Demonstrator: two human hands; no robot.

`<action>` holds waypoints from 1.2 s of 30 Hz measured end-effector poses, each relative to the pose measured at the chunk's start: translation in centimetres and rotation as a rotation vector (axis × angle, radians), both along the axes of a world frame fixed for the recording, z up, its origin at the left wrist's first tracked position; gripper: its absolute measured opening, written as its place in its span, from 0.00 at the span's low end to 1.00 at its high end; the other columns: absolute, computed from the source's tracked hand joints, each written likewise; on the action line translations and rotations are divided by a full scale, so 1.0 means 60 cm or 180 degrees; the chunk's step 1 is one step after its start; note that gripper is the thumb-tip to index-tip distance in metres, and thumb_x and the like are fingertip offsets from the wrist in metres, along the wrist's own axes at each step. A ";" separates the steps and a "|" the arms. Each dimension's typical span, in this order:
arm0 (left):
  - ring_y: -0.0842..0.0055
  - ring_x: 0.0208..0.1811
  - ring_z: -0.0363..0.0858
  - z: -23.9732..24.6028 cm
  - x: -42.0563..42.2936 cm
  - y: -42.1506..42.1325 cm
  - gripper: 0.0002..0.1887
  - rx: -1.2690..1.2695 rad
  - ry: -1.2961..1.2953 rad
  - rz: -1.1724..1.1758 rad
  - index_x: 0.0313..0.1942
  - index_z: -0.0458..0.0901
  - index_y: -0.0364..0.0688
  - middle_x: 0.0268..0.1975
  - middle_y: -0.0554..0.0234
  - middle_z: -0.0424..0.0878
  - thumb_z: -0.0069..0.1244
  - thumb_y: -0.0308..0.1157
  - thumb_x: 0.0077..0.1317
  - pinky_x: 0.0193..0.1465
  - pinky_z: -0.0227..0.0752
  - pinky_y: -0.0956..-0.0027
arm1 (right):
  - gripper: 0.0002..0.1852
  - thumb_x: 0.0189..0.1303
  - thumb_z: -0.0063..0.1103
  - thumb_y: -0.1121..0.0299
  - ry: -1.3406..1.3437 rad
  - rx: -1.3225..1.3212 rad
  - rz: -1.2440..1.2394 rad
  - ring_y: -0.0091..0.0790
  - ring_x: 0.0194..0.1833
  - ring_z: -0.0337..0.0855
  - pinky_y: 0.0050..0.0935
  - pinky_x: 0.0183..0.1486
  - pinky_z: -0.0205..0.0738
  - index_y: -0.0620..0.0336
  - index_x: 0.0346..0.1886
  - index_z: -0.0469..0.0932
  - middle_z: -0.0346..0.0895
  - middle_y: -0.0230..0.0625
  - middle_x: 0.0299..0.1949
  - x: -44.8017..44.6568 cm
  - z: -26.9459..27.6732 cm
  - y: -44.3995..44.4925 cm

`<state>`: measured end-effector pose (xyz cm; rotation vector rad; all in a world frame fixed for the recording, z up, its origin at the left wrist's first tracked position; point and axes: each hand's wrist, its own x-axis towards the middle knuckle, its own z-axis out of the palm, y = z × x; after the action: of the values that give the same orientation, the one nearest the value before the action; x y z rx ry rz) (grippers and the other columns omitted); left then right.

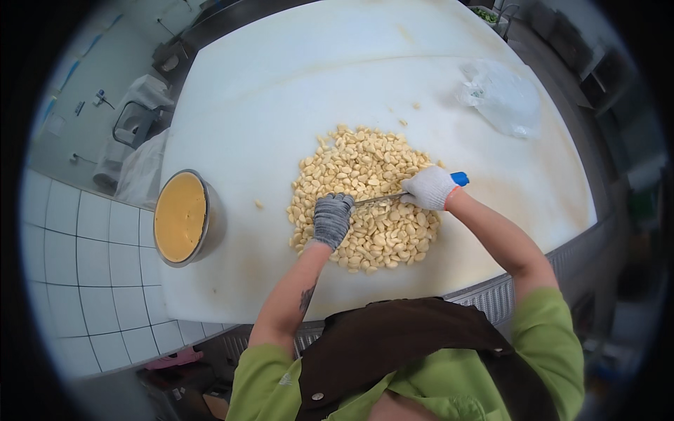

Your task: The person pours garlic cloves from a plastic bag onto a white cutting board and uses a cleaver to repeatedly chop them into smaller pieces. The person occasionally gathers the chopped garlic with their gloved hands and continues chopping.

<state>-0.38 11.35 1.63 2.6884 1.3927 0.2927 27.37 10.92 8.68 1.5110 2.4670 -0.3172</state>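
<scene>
A wide heap of pale, peeled garlic cloves or beans lies spread before me. My right hand, in a white knit glove with an orange cuff, grips a knife whose blue handle sticks out past the wrist side. The blade runs leftward, low over the heap. At the blade's far end is my left hand, in a grey striped glove, fingers bent over the pieces near the tip. Whether those fingers press on the blade or on pieces beneath is hidden.
A steel bowl with a yellow-orange inside stands at the left edge of the white work surface. A crumpled clear plastic bag rests at the back right. White wall tiles adjoin the left side. A few loose pieces lie apart.
</scene>
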 end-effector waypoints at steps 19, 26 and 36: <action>0.58 0.43 0.80 -0.027 0.018 -0.067 0.06 -0.0296 -0.0293 0.0067 0.39 0.80 0.44 0.38 0.55 0.83 0.53 0.32 0.63 0.46 0.70 0.53 | 0.10 0.60 0.61 0.56 -0.0250 -0.0364 0.0147 0.47 0.34 0.87 0.48 0.36 0.78 0.50 0.35 0.84 0.84 0.41 0.28 0.009 -0.005 -0.024; 0.60 0.44 0.81 -0.028 0.023 -0.065 0.10 -0.0074 -0.0268 0.0146 0.41 0.80 0.44 0.39 0.56 0.83 0.52 0.27 0.57 0.44 0.71 0.54 | 0.10 0.60 0.62 0.56 -0.0121 -0.0199 0.0166 0.48 0.33 0.87 0.48 0.36 0.79 0.51 0.34 0.83 0.84 0.41 0.27 0.019 -0.024 -0.021; 0.63 0.42 0.81 -0.051 0.033 -0.075 0.10 0.0018 -0.0074 0.0080 0.41 0.80 0.47 0.38 0.60 0.83 0.52 0.28 0.57 0.43 0.70 0.54 | 0.10 0.60 0.62 0.55 -0.0297 -0.0244 0.0146 0.46 0.35 0.88 0.48 0.37 0.80 0.49 0.36 0.84 0.85 0.38 0.30 0.026 -0.059 -0.033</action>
<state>1.57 6.86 -1.42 2.6647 1.4224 0.3293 28.93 8.94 5.13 1.4041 2.3854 -0.3217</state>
